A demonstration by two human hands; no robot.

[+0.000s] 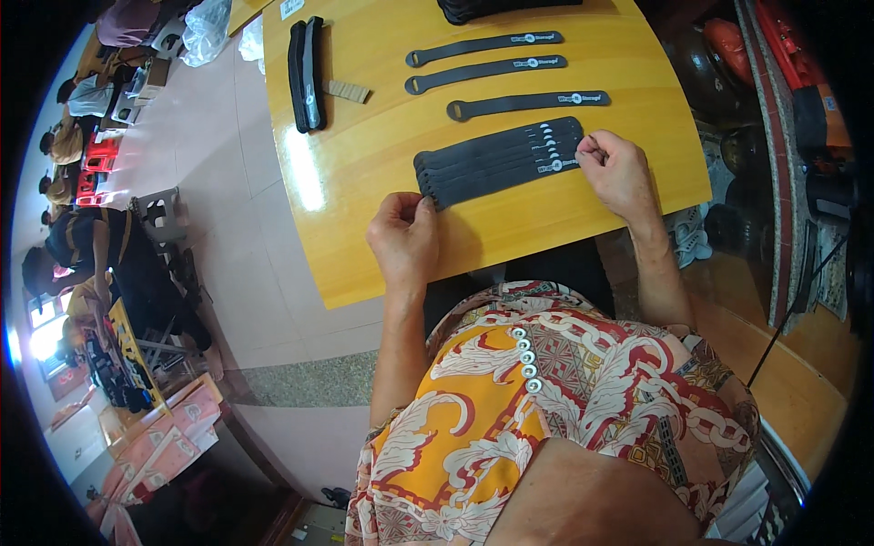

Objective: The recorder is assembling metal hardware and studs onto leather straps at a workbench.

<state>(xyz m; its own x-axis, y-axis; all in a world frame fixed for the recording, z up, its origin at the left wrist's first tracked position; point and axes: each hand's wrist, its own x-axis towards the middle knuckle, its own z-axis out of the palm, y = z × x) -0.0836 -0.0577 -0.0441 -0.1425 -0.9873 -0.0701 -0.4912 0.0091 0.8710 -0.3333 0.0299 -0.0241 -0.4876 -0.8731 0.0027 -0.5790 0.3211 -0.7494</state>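
Head view: left hand [405, 241] pinches one end of the black strap stack [492, 164] lying between both hands. Right hand [622, 175], fingertips closed, is at its other end; grip cannot be confirmed.

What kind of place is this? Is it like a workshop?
Probably a small workshop, maybe in a house. Matching black straps lie neatly overlapped on a yellow table, with three single straps beyond them. Off to the left, other people are in the room too.
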